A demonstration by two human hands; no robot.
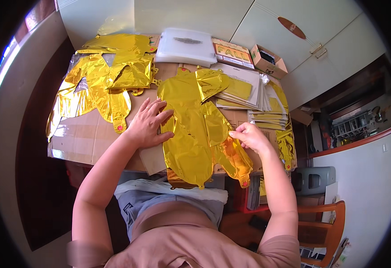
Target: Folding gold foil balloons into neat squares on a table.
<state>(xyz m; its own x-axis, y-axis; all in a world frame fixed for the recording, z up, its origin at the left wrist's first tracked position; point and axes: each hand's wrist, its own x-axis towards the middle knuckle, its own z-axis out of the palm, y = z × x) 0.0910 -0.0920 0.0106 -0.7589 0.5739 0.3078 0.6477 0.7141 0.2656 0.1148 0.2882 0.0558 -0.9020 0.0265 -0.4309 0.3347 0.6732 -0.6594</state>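
Note:
A flat, uninflated gold foil balloon (184, 129) lies in front of me, its lower end hanging over the table's near edge. My left hand (148, 124) rests on its left side, fingers spread and the palm down. With thumb and forefinger pinched together, my right hand (251, 137) grips the balloon's right edge, where a part is folded. The fold's lower part looks orange in its reflections. More flat gold foil balloons (98, 82) lie overlapped to the left of my left hand.
Cardboard (88, 134) covers the table. Behind the balloon stand a translucent plastic case (186, 47), a printed box (233, 51) and a small open carton (269, 62). Stacked envelopes (267, 119) lie at the right, beside more gold foil (285, 145). A wooden chair (336, 228) stands lower right.

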